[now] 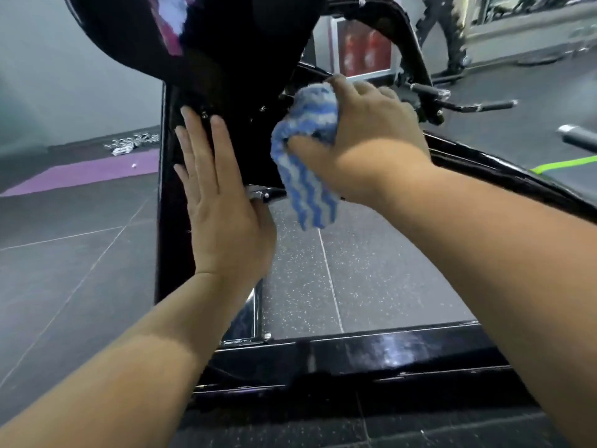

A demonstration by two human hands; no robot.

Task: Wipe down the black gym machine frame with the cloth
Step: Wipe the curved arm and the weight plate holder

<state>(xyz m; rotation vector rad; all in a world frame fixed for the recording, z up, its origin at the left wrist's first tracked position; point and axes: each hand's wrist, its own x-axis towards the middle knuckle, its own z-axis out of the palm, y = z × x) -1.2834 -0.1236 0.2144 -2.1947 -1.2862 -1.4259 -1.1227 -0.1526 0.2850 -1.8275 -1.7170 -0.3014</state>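
Closest to you is the shiny low bar (355,354) of the black frame, lying left to right under your arms. Your left hand (223,227) rests flat on the tall post (171,205) with straight fingers (197,147). Your right hand (365,134) has its fingers curled tight round the blue and white cloth (307,156), just right of that post. The post runs up and away from you, so I think the cloth should slide that way too.
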